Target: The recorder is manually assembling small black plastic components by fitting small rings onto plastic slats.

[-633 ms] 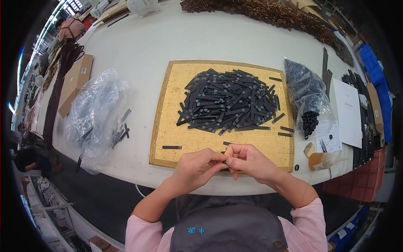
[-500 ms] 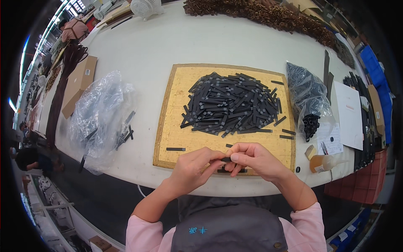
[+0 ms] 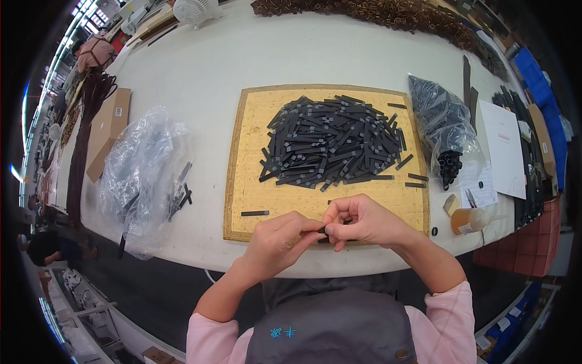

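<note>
Scanning left to right, we note one clear plastic bag (image 3: 142,176) on the desk (image 3: 200,67), one cork board (image 3: 242,182) carrying an uncountable heap of black strips (image 3: 330,142), and one lone strip (image 3: 254,213). Both hands have drifted slightly nearer us since a moment ago. Left hand (image 3: 280,239) and right hand (image 3: 357,221) pinch one small black piece (image 3: 324,229) between fingertips, over the board's near edge.
</note>
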A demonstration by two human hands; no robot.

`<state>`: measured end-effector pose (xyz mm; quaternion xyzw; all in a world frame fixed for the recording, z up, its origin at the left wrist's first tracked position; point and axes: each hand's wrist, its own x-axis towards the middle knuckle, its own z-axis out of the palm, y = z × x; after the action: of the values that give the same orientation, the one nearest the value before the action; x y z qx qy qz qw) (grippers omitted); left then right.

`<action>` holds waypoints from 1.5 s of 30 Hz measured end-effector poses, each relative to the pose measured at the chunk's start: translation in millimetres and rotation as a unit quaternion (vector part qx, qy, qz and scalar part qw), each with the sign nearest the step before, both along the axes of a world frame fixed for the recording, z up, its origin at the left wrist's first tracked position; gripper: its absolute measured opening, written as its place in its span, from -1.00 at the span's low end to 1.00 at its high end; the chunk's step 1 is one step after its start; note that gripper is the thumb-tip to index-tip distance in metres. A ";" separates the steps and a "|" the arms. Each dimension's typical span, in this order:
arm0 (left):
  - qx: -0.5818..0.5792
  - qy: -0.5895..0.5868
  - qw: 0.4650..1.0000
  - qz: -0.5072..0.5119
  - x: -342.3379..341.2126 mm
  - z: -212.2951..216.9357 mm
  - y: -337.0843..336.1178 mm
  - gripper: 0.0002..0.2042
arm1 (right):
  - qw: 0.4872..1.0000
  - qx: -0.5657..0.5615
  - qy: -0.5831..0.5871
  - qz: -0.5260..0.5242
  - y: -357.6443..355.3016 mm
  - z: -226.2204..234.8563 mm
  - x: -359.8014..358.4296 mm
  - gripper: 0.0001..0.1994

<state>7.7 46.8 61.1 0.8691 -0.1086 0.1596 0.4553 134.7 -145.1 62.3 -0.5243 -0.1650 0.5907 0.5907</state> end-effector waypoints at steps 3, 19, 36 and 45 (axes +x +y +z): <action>0.020 0.029 0.999 0.006 -1.9 -3.6 -1.4 -0.79 | 0.999 -0.022 -0.037 -0.009 4.2 -1.0 -5.8 -0.89; -0.004 0.019 0.999 0.026 -12.6 -13.1 13.2 -0.82 | 0.975 -0.017 -0.133 -0.177 12.6 1.5 -34.2 -0.82; -0.306 0.131 0.930 0.156 4.6 -30.8 -18.1 -0.85 | 0.947 -0.026 -0.171 -0.271 20.1 -21.5 -38.1 -0.90; -0.233 0.114 0.958 0.124 1.9 -35.3 -10.1 -0.89 | 0.964 -0.052 -0.189 -0.180 25.2 -19.2 -26.5 -0.93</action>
<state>9.5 36.7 25.8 0.7577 0.0927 0.1356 0.6316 108.2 -119.8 43.1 -0.6773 -0.1462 0.3727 0.6173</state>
